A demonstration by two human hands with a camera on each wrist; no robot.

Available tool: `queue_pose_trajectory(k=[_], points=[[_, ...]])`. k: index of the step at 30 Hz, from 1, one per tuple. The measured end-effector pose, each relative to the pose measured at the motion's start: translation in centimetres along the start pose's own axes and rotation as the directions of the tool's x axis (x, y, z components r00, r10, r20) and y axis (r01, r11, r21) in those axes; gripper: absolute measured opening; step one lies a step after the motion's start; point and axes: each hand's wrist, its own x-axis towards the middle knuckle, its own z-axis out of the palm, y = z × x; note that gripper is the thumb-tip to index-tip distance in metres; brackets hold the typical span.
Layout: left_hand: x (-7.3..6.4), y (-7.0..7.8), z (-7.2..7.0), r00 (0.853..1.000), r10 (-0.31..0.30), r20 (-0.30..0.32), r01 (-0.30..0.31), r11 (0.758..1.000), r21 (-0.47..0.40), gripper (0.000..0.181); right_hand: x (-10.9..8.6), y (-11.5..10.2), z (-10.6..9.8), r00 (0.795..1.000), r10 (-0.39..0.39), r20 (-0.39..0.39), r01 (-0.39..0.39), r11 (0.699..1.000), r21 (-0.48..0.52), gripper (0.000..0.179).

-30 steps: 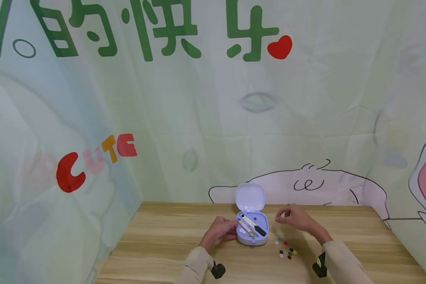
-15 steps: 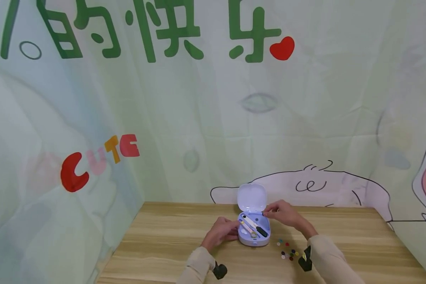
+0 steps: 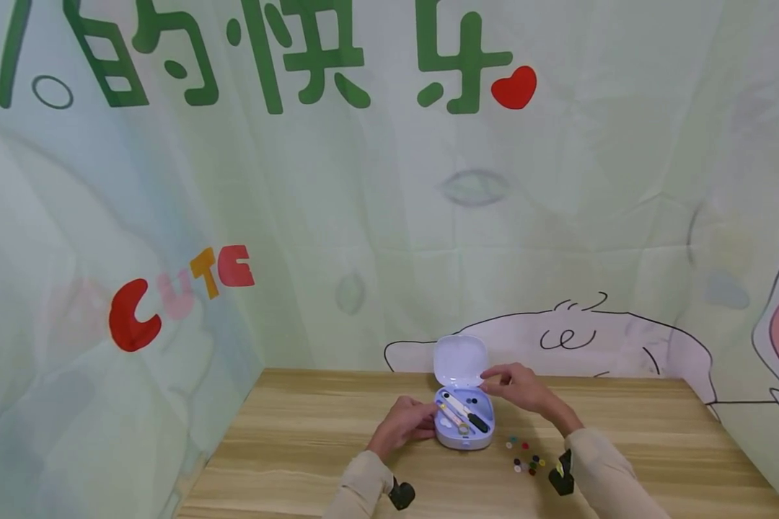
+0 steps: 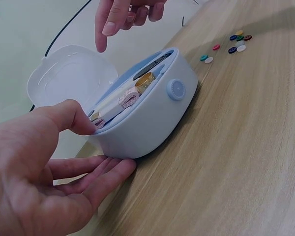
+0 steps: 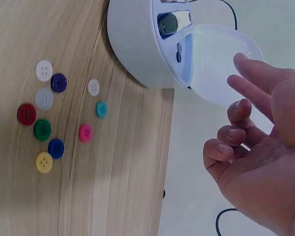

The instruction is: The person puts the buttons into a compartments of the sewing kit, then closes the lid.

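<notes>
A pale blue and white sewing box (image 3: pixel 465 441) stands on the table with its lid (image 3: pixel 461 360) raised. My left hand (image 3: pixel 404 420) grips its left side, thumb at the rim and fingers low against the wall. Over the back right corner, near the lid, is my right hand (image 3: pixel 518 387), thumb and forefinger apart with nothing between them. Two dark buttons (image 5: pixel 179 53) lie in the box's right compartment. Beside them sits a white tool with a black end (image 3: pixel 474 419). The left wrist view also shows a folded tape measure (image 4: pixel 129 98) and a gold ring-shaped thimble (image 4: pixel 145 81).
Several loose buttons in different colours, among them a green button (image 5: pixel 42 130) and a pink button (image 5: pixel 85 132), lie on the wooden table (image 3: pixel 298 447) right of the box. A printed cloth backdrop (image 3: pixel 363 216) hangs behind the table's back edge.
My right hand has come left to the box and let go of a dark button; two now show in the compartment where one did. My left hand has stayed on the box.
</notes>
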Motion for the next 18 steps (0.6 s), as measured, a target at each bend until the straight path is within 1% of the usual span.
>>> queue_pose_trajectory(k=[7, 11, 18], points=[[0.0, 0.0, -0.1, 1.000, 0.007, 0.006, -0.007, 1.000, -0.003, 0.024, -0.4, 1.3, -0.6, 0.998, -0.058, 0.028, 0.059, 0.997, -0.040, 0.034], [-0.1, 0.1, -0.1, 1.000, 0.006, 0.010, -0.006, 1.000, 0.000, 0.025, -1.1, 1.9, -0.9, 0.996, -0.075, 0.055, 0.077, 0.996, -0.049, 0.035], [-0.2, 0.2, -0.1, 1.000, 0.004, 0.012, -0.004, 1.000, -0.004, 0.025, -2.6, 3.7, -1.0, 0.987, -0.145, 0.075, 0.150, 0.986, -0.069, 0.026]])
